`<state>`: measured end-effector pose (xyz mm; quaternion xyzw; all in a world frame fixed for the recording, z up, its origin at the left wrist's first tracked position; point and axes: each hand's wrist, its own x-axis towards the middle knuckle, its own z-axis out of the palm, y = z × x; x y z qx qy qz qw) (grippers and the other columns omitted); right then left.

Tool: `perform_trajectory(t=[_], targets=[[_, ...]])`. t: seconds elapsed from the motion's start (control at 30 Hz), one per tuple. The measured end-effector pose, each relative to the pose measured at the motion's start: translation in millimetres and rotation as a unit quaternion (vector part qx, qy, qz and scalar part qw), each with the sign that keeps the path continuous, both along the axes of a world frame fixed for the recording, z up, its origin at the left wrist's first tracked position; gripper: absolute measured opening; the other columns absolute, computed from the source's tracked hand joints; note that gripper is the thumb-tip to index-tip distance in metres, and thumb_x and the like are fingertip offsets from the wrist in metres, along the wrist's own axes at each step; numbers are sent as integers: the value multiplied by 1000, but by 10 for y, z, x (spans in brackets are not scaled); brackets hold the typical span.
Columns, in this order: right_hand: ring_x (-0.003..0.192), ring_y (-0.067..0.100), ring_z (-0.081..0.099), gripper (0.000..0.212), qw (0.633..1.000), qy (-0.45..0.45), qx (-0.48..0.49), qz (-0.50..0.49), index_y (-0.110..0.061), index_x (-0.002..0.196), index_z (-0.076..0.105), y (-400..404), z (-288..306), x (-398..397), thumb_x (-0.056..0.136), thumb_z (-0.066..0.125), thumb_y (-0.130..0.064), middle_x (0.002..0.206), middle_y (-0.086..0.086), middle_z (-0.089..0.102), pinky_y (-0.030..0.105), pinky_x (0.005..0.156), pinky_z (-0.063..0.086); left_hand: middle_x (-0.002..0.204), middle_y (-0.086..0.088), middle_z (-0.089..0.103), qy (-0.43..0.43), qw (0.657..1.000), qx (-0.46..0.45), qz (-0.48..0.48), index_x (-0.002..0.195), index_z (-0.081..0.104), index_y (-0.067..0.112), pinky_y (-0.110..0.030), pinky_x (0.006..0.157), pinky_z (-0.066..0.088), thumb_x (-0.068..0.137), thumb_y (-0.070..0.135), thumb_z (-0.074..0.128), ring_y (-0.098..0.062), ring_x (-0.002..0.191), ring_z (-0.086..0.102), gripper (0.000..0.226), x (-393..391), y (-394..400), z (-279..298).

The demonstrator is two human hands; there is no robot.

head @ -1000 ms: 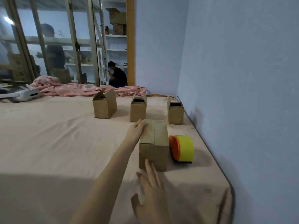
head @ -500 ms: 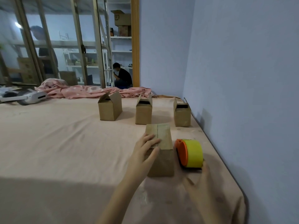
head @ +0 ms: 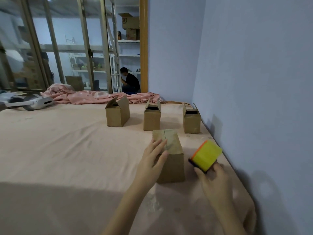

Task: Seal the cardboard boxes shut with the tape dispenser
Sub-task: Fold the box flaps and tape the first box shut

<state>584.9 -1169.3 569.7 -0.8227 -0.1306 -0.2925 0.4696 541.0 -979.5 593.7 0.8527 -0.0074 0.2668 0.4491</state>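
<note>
The left hand is pressing spread fingers on the closed brown cardboard box; at its three o'clock, the right hand is gripping the yellow-and-orange tape dispenser (tilted, lifted off the pink sheet).

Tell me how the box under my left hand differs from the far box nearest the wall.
The near box has its top flaps folded flat and closed, with my left hand resting on them; the far box by the wall has flaps standing up and a dark open top, untouched. The near box stands alone in front; the far one stands in the back row. Both are small, upright, plain brown cardboard.
</note>
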Motion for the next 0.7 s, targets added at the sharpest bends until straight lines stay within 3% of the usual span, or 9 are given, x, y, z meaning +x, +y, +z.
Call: perform_trajectory(t=[0.1, 0.2, 0.33, 0.43, 0.5, 0.6, 0.7], targets=[[74, 3, 61, 22, 991, -20, 132, 26, -26, 77, 57, -48, 290, -212, 72, 78, -31, 72, -12, 64, 24, 58, 44, 144, 41, 7, -1, 998, 57, 15, 129, 17, 65, -29, 116, 8, 88, 66, 31, 11, 138, 1, 44, -75, -93, 72], [75, -2, 62, 28, 963, -28, 264, 51, -32, 79, 62, -86, 602, -406, 66, 74, -53, 78, -22, 66, 19, 56, 50, 142, 47, -4, -65, 987, 145, -14, 136, 9, 60, -20, 112, -3, 84, 72, 38, 15, 136, -8, 61, -198, -299, 174], [72, 2, 65, 19, 900, -60, 425, 72, -36, 82, 68, -18, 871, -598, 67, 66, -47, 79, -16, 69, 16, 52, 50, 153, 19, 20, -108, 969, 208, -73, 148, 18, 31, -31, 118, 8, 76, 71, 52, 2, 142, 9, 89, -355, -699, 224], [72, 2, 65, 10, 845, -48, 521, 108, -29, 82, 69, 51, 944, -650, 74, 66, -34, 79, -13, 69, 14, 52, 49, 135, 7, 50, -141, 975, 166, -50, 145, 27, 19, -27, 108, 31, 79, 46, 67, -5, 124, 42, 82, -408, -864, 270], [77, 3, 65, 12, 861, -52, 486, 143, -29, 86, 68, 61, 951, -653, 77, 64, -37, 82, -13, 70, 13, 58, 49, 128, 3, 54, -153, 978, 136, -31, 144, 28, 18, -22, 99, 35, 79, 34, 72, -5, 114, 47, 80, -437, -852, 329], [86, -4, 62, 27, 953, -91, 243, 157, -38, 97, 57, 46, 896, -656, 73, 62, -50, 87, -26, 66, 5, 67, 45, 133, 3, 50, -147, 981, 106, -64, 145, 28, 18, -34, 102, 40, 81, 37, 67, -8, 120, 46, 78, -494, -727, 415], [94, -4, 59, 40, 976, -101, 97, 169, -45, 106, 47, 36, 834, -599, 71, 64, -55, 100, -24, 60, 5, 75, 44, 130, 2, 51, -151, 975, 152, -68, 145, 28, 18, -39, 96, 45, 79, 35, 69, -11, 116, 49, 80, -531, -595, 493]])
